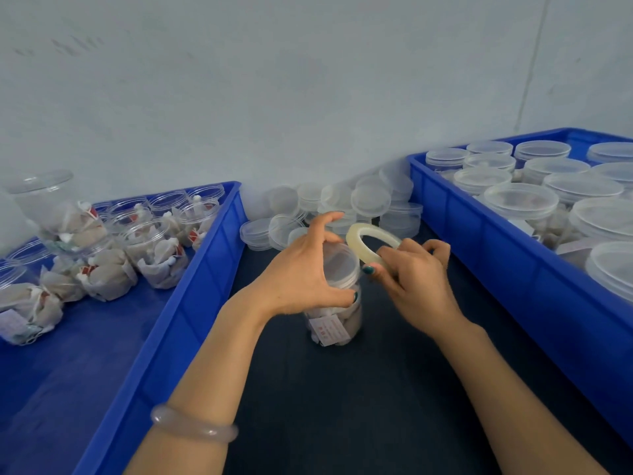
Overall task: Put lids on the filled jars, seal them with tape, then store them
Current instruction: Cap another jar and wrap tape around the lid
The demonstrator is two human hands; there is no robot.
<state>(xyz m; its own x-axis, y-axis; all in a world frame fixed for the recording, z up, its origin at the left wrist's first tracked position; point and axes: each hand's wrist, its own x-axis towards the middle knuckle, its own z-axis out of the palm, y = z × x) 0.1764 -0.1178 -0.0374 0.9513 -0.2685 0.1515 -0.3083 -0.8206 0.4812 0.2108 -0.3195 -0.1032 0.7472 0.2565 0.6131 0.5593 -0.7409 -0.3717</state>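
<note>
A dark tabletop [342, 406] meets a pale wall [308, 97]. In the middle of it stands a filled jar [334, 323] with its lid [339, 265] already on. The left hand [305, 272] clasps the lid from above, thumb against the jar's side. The right hand [414, 279] pinches a roll of tape [363, 241] just beside the lid's rim. This looks like the sealing step: next, the tape's free end needs pressing onto the seam while the jar turns. Loose lids [342, 204] lie behind. The left crate [191, 303] holds open jars and the right crate [513, 255] lidded ones.
</note>
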